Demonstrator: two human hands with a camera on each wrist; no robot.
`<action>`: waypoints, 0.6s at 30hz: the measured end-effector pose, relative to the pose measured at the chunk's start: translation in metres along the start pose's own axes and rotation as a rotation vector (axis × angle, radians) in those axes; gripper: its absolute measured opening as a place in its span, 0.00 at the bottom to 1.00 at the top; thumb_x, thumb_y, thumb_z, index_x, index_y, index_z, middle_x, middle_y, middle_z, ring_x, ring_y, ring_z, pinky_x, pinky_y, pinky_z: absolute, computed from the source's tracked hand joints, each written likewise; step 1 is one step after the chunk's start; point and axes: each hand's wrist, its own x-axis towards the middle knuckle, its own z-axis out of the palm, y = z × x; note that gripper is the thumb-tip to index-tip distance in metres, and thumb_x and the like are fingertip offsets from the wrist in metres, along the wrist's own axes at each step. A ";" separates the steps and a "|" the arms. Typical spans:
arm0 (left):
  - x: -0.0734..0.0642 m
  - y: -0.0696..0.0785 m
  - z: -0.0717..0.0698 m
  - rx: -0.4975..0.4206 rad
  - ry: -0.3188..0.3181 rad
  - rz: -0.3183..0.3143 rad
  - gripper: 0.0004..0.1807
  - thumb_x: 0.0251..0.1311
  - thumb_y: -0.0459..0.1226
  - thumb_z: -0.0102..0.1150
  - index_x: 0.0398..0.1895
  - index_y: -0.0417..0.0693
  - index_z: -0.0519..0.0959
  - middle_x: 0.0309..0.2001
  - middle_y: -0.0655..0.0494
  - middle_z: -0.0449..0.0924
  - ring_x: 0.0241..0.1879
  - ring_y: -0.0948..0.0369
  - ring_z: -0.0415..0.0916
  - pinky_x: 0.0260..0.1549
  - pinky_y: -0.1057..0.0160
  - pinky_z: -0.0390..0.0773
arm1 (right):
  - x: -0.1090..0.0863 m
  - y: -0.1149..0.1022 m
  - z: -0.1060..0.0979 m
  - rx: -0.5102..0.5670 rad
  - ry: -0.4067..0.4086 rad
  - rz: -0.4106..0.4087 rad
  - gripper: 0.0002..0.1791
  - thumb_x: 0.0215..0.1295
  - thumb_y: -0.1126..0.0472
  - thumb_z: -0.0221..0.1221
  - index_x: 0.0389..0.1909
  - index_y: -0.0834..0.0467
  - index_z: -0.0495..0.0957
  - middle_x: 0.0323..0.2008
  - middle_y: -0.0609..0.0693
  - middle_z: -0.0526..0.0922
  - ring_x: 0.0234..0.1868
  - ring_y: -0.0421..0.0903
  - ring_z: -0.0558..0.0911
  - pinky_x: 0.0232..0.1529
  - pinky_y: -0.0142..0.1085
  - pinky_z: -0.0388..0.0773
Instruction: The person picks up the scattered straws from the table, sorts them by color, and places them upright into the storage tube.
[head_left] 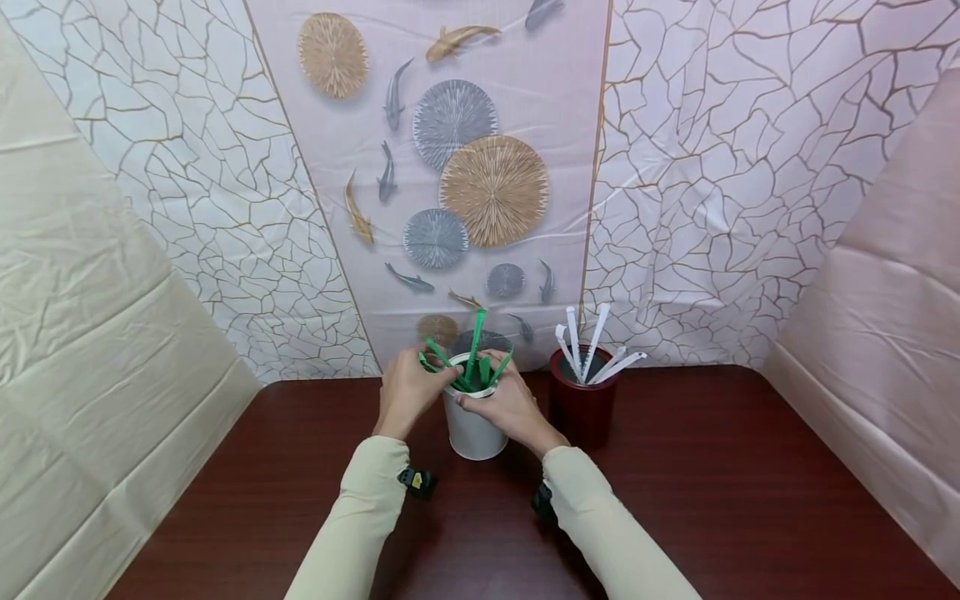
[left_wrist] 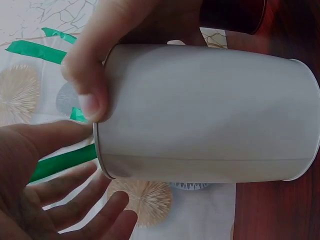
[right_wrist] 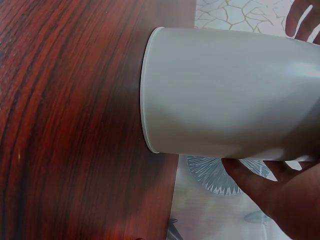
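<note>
A white metal-look bucket stands upright on the table, with several thin green strips sticking out above its rim. My right hand grips the bucket at the upper right, thumb over the near side of the rim and fingers round the far side. On the opposite side, my left hand reaches to the rim. In the left wrist view its thumb touches the rim and its fingers spread loosely, with one green strip running between thumb and fingers. The right wrist view shows the bucket's base on the table.
A dark red bin holding several white strips stands just right of the bucket. Behind the dark wooden table hangs a patterned cloth. Pale cloth also hangs at both sides.
</note>
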 end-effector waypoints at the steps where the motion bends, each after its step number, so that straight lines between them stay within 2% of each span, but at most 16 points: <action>1: -0.001 -0.001 -0.001 -0.017 0.000 -0.004 0.21 0.61 0.51 0.76 0.46 0.45 0.87 0.35 0.53 0.87 0.29 0.57 0.81 0.27 0.58 0.77 | 0.000 -0.001 0.000 -0.003 -0.003 -0.001 0.43 0.61 0.47 0.74 0.75 0.54 0.71 0.77 0.53 0.63 0.71 0.56 0.73 0.67 0.57 0.74; 4: -0.002 -0.001 -0.003 -0.080 0.009 -0.017 0.33 0.62 0.58 0.73 0.60 0.46 0.81 0.47 0.51 0.86 0.37 0.54 0.82 0.36 0.52 0.80 | 0.001 -0.001 0.001 -0.021 -0.006 0.001 0.45 0.61 0.46 0.74 0.77 0.54 0.69 0.77 0.54 0.62 0.72 0.57 0.72 0.68 0.58 0.72; 7: -0.004 -0.003 -0.006 -0.157 0.025 -0.009 0.41 0.62 0.62 0.70 0.70 0.47 0.75 0.56 0.48 0.83 0.47 0.50 0.82 0.46 0.48 0.81 | 0.002 0.000 0.001 -0.025 -0.008 0.000 0.46 0.61 0.46 0.74 0.78 0.55 0.68 0.77 0.54 0.62 0.72 0.57 0.72 0.69 0.58 0.72; 12: -0.009 -0.011 -0.010 -0.311 0.053 0.063 0.44 0.64 0.64 0.67 0.75 0.50 0.69 0.67 0.47 0.77 0.66 0.49 0.75 0.64 0.46 0.76 | 0.002 0.005 -0.001 0.020 -0.005 -0.014 0.47 0.60 0.48 0.75 0.78 0.56 0.67 0.77 0.55 0.63 0.72 0.57 0.71 0.69 0.59 0.70; 15: -0.015 -0.019 -0.013 -0.318 0.074 0.117 0.44 0.66 0.64 0.66 0.76 0.50 0.68 0.69 0.46 0.74 0.71 0.49 0.72 0.69 0.45 0.72 | -0.001 0.007 -0.003 0.050 -0.036 -0.005 0.52 0.62 0.46 0.74 0.82 0.57 0.59 0.80 0.57 0.59 0.76 0.58 0.68 0.72 0.60 0.67; 18: -0.022 -0.027 -0.018 -0.242 0.092 0.145 0.44 0.66 0.64 0.64 0.77 0.50 0.67 0.71 0.47 0.72 0.72 0.47 0.69 0.70 0.43 0.70 | -0.009 0.003 -0.009 0.024 -0.091 0.041 0.61 0.64 0.42 0.72 0.86 0.58 0.46 0.84 0.61 0.49 0.81 0.61 0.60 0.74 0.62 0.63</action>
